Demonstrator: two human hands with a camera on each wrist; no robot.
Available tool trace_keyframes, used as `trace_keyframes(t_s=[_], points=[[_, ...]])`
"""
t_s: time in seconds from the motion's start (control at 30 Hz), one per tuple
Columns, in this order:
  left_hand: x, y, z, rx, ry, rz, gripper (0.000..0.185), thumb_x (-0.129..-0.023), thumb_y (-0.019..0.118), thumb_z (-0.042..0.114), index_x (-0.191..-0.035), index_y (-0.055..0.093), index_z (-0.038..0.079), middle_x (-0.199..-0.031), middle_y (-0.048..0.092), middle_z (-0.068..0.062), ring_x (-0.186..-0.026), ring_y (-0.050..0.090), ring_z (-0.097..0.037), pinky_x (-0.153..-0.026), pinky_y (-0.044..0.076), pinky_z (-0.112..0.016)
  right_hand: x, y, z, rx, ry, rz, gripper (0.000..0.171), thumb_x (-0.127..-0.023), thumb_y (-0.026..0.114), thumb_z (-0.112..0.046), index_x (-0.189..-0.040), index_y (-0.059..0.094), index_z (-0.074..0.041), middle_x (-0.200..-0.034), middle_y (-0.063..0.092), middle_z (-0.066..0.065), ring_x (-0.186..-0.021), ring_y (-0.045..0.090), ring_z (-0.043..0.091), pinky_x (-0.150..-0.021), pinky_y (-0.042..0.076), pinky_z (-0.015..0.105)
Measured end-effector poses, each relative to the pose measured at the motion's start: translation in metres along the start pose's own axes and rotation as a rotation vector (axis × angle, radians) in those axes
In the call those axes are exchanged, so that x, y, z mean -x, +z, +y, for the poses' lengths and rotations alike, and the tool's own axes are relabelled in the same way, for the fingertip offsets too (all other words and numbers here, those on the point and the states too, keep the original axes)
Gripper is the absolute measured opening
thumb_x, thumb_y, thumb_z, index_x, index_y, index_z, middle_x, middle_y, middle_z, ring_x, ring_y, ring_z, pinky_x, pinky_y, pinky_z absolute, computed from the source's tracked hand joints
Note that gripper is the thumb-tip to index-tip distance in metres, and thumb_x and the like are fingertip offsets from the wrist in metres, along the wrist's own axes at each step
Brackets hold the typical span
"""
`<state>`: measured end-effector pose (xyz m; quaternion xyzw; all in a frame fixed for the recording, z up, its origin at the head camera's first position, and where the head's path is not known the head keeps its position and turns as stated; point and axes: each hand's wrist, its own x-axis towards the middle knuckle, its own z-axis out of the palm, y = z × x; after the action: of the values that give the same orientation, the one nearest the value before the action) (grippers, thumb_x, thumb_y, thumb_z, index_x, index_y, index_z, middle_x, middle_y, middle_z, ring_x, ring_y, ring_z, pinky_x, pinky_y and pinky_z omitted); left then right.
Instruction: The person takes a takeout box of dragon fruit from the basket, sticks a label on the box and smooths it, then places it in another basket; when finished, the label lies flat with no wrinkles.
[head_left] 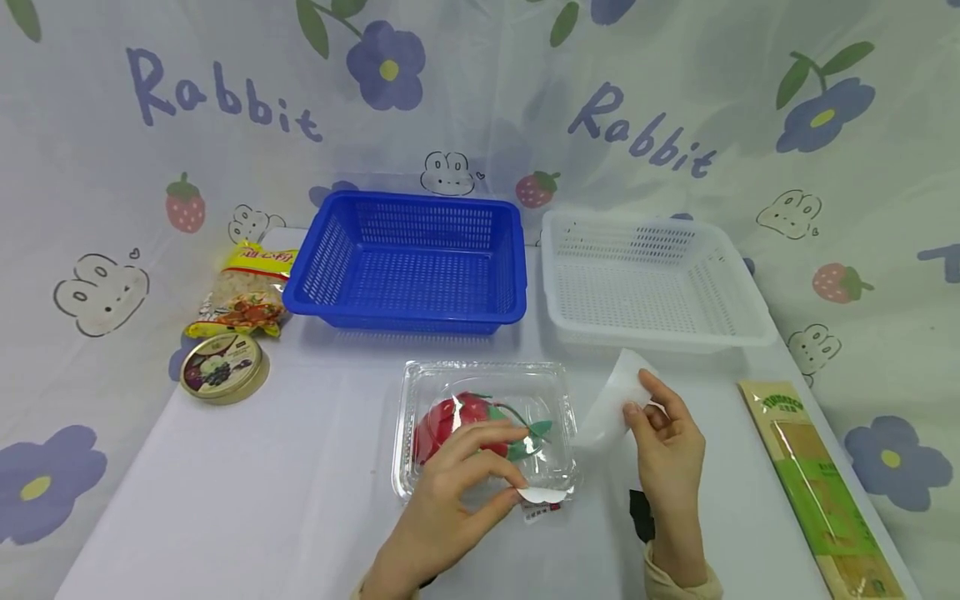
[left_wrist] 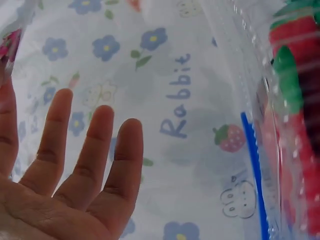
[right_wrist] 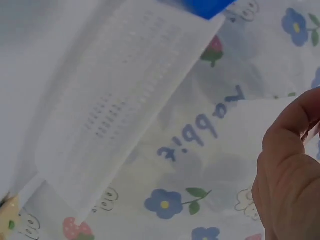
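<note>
A clear plastic clamshell box point(head_left: 483, 377) sits at the front middle of the table, with red strawberry-like shapes point(head_left: 468, 408) and green leaves inside. My left hand point(head_left: 450, 492) reaches over its front side, thumb and index finger pinching a white-backed label point(head_left: 543, 495) at the front right corner. In the left wrist view the other fingers point(left_wrist: 95, 150) are fairly straight, and part of the label's pink print point(left_wrist: 11, 42) shows at the edge. Right of the box, my right hand point(head_left: 670, 446) holds up a thin white paper sheet point(head_left: 611, 400) between thumb and index finger.
Behind the box stand a blue basket point(head_left: 405, 319) and a white basket point(head_left: 660, 337). A yellow food packet point(head_left: 247, 292) and a round gold tin point(head_left: 225, 368) lie at left. A long green-and-tan packet point(head_left: 821, 492) lies along the right edge. A printed curtain point(head_left: 480, 108) hangs behind.
</note>
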<state>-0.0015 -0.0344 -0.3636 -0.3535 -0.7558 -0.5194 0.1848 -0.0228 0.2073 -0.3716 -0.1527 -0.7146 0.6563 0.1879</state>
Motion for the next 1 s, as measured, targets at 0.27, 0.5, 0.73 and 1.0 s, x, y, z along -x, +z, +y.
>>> trace_keyframes(t_s=[0.27, 0.5, 0.73, 1.0], points=[[0.0, -0.015, -0.005, 0.006, -0.076, -0.023, 0.021, -0.083, 0.074, 0.004, -0.096, 0.067, 0.019, -0.117, 0.067, -0.002, -0.113, 0.061, -0.018, -0.094, 0.049, -0.024, -0.021, -0.029, 0.033, 0.483, 0.117, -0.243, 0.048, -0.095, 0.058, -0.004, -0.142, 0.047, -0.009, -0.125, 0.048, 0.01, -0.076, 0.05, -0.005, -0.056, 0.04, 0.015], [0.0, -0.017, -0.012, 0.004, -0.112, 0.003, 0.017, -0.084, 0.073, 0.006, -0.094, 0.067, 0.018, -0.104, 0.072, -0.001, -0.102, 0.066, -0.014, -0.093, 0.048, -0.024, -0.029, -0.029, 0.057, 0.632, 0.134, -0.373, 0.047, -0.095, 0.058, -0.006, -0.141, 0.048, -0.008, -0.125, 0.056, 0.019, -0.095, 0.061, 0.014, -0.069, 0.046, 0.017], [0.001, -0.017, -0.013, 0.0, -0.207, -0.009, 0.014, -0.085, 0.073, 0.009, -0.093, 0.068, 0.02, -0.098, 0.073, 0.003, -0.097, 0.066, -0.009, -0.08, 0.052, -0.025, -0.029, -0.028, 0.071, 0.759, 0.137, -0.452, 0.043, -0.095, 0.06, -0.014, -0.135, 0.052, -0.001, -0.123, 0.058, 0.023, -0.104, 0.062, 0.033, -0.074, 0.051, 0.031], [0.001, -0.018, -0.017, -0.029, -0.25, -0.001, 0.018, -0.083, 0.075, 0.008, -0.093, 0.069, 0.021, -0.096, 0.071, 0.008, -0.093, 0.065, -0.007, -0.077, 0.054, -0.029, -0.027, -0.026, 0.073, 0.883, 0.09, -0.485, 0.042, -0.096, 0.059, -0.02, -0.127, 0.056, 0.007, -0.122, 0.052, 0.033, -0.105, 0.057, 0.038, -0.083, 0.051, 0.049]])
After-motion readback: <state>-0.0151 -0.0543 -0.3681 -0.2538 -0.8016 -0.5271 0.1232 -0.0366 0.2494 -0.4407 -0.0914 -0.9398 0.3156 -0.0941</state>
